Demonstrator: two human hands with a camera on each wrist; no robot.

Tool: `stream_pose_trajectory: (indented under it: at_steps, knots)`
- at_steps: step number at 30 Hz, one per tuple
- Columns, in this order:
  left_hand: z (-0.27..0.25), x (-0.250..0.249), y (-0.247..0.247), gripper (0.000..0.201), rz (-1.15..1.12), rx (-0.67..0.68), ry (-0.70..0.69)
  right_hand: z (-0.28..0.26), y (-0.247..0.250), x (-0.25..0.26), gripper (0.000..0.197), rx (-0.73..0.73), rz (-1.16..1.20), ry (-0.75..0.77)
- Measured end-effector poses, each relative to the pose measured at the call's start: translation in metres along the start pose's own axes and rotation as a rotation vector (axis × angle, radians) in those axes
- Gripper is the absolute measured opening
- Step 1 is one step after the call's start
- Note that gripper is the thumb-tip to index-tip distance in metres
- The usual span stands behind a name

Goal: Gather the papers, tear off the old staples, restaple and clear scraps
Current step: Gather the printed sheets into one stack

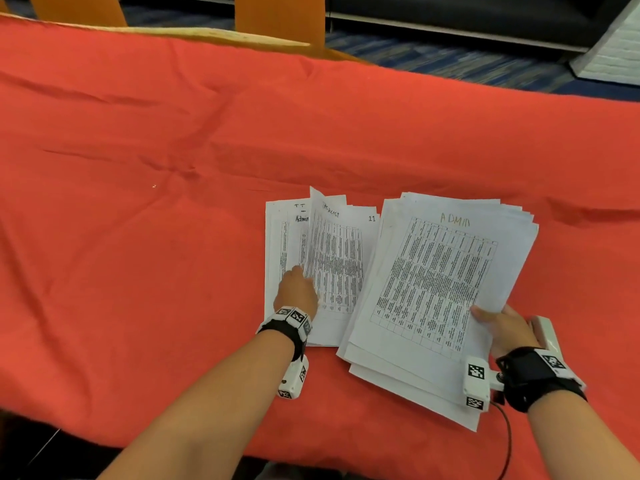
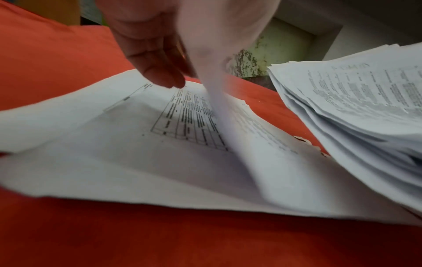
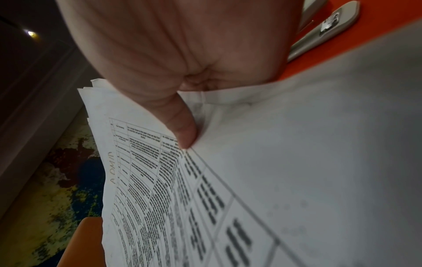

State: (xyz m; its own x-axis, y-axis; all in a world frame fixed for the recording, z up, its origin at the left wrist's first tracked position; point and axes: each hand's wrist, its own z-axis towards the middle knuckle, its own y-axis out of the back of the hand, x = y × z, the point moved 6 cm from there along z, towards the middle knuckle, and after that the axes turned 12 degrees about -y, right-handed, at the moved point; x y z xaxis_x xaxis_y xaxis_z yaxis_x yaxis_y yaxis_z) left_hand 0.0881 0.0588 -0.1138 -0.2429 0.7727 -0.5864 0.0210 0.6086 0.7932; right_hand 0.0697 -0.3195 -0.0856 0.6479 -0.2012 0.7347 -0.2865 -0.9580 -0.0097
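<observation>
Two lots of printed table sheets lie on the red cloth (image 1: 173, 133). The left pile (image 1: 280, 237) is flat, and my left hand (image 1: 298, 275) lifts one sheet (image 1: 320, 223) of it upright, pinched at its lower part. From the left wrist, that sheet (image 2: 217, 75) rises blurred beside the fingers (image 2: 160, 72) over the flat pages (image 2: 102, 144). My right hand (image 1: 498, 323) grips the thick stack headed "ADMIN" (image 1: 440, 289) at its right edge, thumb (image 3: 182, 131) on top. The stack (image 3: 297, 162) is tilted up off the cloth. A pale stapler (image 1: 545, 336) lies just behind my right hand.
Orange chairs (image 1: 280, 19) stand beyond the table's far edge. A tiny pale speck (image 1: 154, 186) lies on the cloth to the left. A torn, ragged paper corner (image 2: 306, 142) shows between the two lots. A black cable (image 1: 507, 441) hangs from my right wrist.
</observation>
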Motion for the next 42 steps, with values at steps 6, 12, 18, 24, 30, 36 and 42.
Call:
stream_pose_trajectory:
  at_steps: [6,12,18,24,30,36,42]
  knots:
    - [-0.001,0.022,0.006,0.012,0.036,-0.049,0.097,0.003,-0.004,0.002,0.046,-0.027,-0.031,-0.033]
    - [0.001,0.026,0.003,0.017,-0.001,0.023,0.126,0.008,-0.008,-0.001,0.045,-0.024,-0.057,-0.045]
    - [-0.001,0.024,0.007,0.042,-0.252,-0.017,0.163,0.014,-0.01,-0.005,0.043,-0.02,-0.058,-0.06]
    - [-0.002,0.027,0.005,0.043,-0.452,0.041,0.153,0.015,-0.014,-0.005,0.033,0.012,-0.043,-0.081]
    - [-0.011,0.012,0.005,0.046,-0.635,0.108,0.143,0.007,-0.032,0.005,0.044,0.125,0.11,-0.118]
    - [-0.024,-0.015,-0.012,0.046,-0.869,0.209,0.121,-0.004,-0.048,0.02,0.04,0.214,0.117,-0.099]
    - [-0.038,-0.039,-0.018,0.023,-0.976,0.247,0.108,0.001,-0.053,0.02,0.05,0.214,0.071,-0.072]
